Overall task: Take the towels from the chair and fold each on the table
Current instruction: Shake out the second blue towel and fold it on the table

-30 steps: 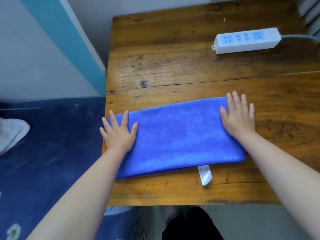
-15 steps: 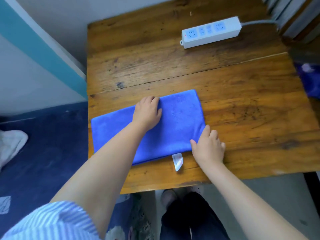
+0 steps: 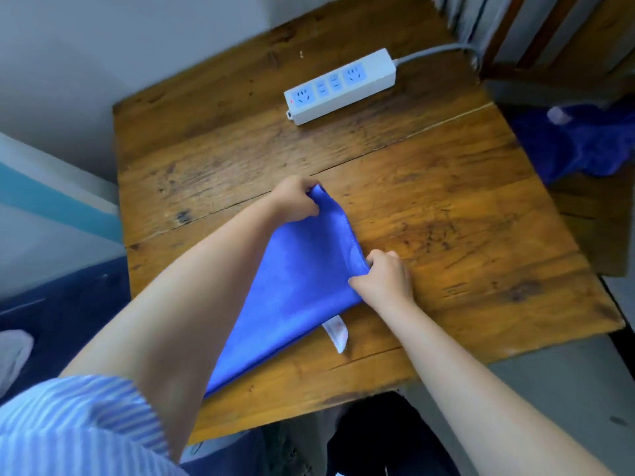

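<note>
A folded blue towel (image 3: 288, 290) lies on the wooden table (image 3: 446, 235), with a white label (image 3: 336, 334) sticking out at its near edge. My left hand (image 3: 297, 201) pinches the far right corner of the towel and lifts it off the wood. My right hand (image 3: 383, 278) grips the near right corner, also raised. My left forearm covers the towel's left part. A crumpled blue towel (image 3: 577, 142) lies on the wooden chair (image 3: 584, 73) at the right.
A white power strip (image 3: 340, 85) with a grey cable lies at the table's far side. A wall runs behind and to the left. Dark blue bedding (image 3: 68, 304) lies left of the table. My legs show below the near edge.
Both hands went from pressing flat on the towel to gripping the two corners of its right end. That end has come up off the table. The view swung to the right.
</note>
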`<action>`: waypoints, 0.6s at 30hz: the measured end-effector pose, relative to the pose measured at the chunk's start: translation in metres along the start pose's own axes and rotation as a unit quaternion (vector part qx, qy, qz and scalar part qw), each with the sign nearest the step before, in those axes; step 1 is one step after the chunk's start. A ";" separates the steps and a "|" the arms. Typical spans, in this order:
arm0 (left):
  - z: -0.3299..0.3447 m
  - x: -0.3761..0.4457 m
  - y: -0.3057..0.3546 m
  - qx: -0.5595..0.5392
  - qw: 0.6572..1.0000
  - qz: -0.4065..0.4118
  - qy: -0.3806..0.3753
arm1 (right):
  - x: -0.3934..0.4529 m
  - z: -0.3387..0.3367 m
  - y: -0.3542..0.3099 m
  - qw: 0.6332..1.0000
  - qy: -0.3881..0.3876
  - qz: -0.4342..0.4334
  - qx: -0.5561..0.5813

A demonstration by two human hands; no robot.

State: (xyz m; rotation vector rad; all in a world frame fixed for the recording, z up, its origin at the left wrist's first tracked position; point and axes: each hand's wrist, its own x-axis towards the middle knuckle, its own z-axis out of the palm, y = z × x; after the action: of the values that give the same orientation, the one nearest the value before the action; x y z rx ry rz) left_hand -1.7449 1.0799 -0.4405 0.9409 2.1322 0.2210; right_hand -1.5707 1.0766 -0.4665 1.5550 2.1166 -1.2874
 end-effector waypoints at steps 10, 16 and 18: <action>-0.059 -0.004 0.026 0.046 0.981 0.103 0.158 | 0.037 -0.112 -0.036 0.956 0.138 -0.247 -0.074; -0.059 -0.029 -0.018 0.233 0.926 0.203 0.217 | 0.005 -0.096 -0.049 0.901 0.161 -0.321 -0.244; -0.052 -0.038 -0.043 0.241 0.898 0.291 0.226 | -0.008 -0.079 -0.040 0.862 0.187 -0.395 -0.257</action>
State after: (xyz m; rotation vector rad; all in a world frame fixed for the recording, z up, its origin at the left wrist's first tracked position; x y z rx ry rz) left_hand -1.7901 1.0306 -0.4011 1.9881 2.3029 0.2234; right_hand -1.5776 1.1273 -0.3936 0.7464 3.1816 -0.4506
